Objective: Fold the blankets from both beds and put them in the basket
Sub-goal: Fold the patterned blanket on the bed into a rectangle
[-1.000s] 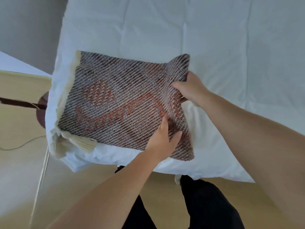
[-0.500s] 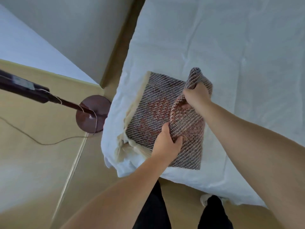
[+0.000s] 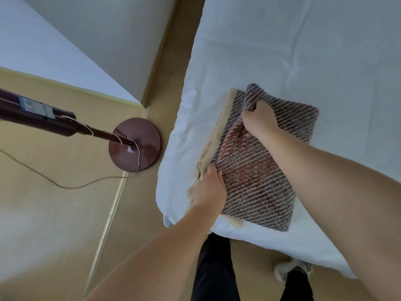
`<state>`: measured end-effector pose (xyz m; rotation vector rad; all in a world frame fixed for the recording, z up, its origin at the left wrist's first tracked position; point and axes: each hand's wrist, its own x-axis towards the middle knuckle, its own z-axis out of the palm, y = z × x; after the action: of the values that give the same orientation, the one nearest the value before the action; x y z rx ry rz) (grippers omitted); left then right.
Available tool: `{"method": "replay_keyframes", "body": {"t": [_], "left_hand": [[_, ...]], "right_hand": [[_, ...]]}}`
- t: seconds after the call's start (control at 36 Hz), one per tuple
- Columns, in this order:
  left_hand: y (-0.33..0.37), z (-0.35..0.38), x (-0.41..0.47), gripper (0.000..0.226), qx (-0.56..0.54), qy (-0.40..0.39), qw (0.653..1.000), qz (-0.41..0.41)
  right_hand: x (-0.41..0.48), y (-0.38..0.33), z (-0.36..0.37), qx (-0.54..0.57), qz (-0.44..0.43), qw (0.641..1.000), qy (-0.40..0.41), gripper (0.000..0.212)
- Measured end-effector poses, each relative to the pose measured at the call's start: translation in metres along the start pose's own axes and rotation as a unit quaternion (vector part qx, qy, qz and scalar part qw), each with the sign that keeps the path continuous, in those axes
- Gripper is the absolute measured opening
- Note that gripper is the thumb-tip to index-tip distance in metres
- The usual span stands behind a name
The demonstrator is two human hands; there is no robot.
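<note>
A woven blanket [image 3: 258,170] in grey, cream and rust-red diagonal stripes, edged with cream fringe, lay folded into a thick rectangle near the corner of a bed covered by a white sheet [image 3: 282,51]. The right hand [image 3: 259,119] was closed in a fist around a bunched fold at the blanket's far edge, lifting that fold slightly above the layers beneath. The left hand [image 3: 209,191] was at the blanket's near left edge, with the fingers curled against the fabric where the cream fringe [image 3: 207,153] hung out along the side; whether they were pinching the cloth or only pressing on it could not be told. Both bare forearms reached in from the bottom of the view.

Beside the bed, on the pale wooden floor [image 3: 54,213], stood the round dark red-brown base of a floor lamp [image 3: 135,144], its dark pole [image 3: 43,119] slanting off to the left edge. A thin cord [image 3: 65,186] trailed from the base across the floor. Below the bed's edge, the person's black trouser legs [image 3: 213,268] and one light-coloured shoe [image 3: 293,270] were visible. A grey wall [image 3: 104,40] rose behind the lamp.
</note>
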<state>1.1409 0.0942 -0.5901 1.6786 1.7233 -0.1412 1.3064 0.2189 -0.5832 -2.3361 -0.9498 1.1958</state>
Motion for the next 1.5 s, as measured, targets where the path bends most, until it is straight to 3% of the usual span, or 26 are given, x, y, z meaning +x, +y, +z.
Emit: {"method": "replay_keyframes", "body": {"t": [0.11,0.25,0.47,0.56,0.61,0.67,0.75,0.86,1.06,1.22,1.5], "left_hand": [[-0.011,-0.001,0.011,0.027,-0.013,0.005,1.0,0.0],[-0.026,-0.005,0.023,0.023,-0.021,0.024,0.999,0.006],[-0.041,0.002,0.042,0.021,0.059,0.016,0.998,-0.021],[-0.034,0.008,0.05,0.056,0.075,0.076,0.993,0.046],[-0.019,0.007,0.062,0.064,0.078,0.09,0.987,0.106],[-0.001,0.007,0.081,0.063,0.102,0.078,0.979,0.161],[0.021,0.008,0.115,0.061,0.159,0.062,0.961,0.217],[0.041,0.009,0.154,0.063,0.222,0.046,0.939,0.257],[0.068,0.007,0.196,0.067,0.276,0.023,0.925,0.261],[0.057,0.01,0.178,0.069,0.269,0.033,0.929,0.253],[-0.001,0.026,0.096,0.072,0.278,0.016,0.932,0.232]], "right_hand": [[0.009,-0.005,0.014,0.004,-0.01,1.0,0.012,0.03],[0.018,-0.014,0.03,-0.004,-0.05,0.998,0.027,0.011],[0.025,-0.004,0.048,-0.032,-0.108,0.994,-0.004,0.022],[0.025,0.005,0.042,-0.012,-0.163,0.986,0.021,0.024],[0.03,0.016,0.037,-0.106,-0.253,0.957,0.097,0.032],[0.035,0.028,0.033,-0.232,-0.291,0.921,0.116,0.044],[0.04,0.055,0.021,-0.362,-0.237,0.9,0.062,0.06],[0.041,0.106,-0.002,-0.406,-0.166,0.897,0.061,0.069],[0.045,0.148,-0.038,-0.377,-0.058,0.921,0.076,0.075],[0.024,0.143,-0.025,-0.34,-0.03,0.937,0.068,0.077],[-0.088,0.182,0.041,-0.278,-0.033,0.96,0.028,0.079]]}}
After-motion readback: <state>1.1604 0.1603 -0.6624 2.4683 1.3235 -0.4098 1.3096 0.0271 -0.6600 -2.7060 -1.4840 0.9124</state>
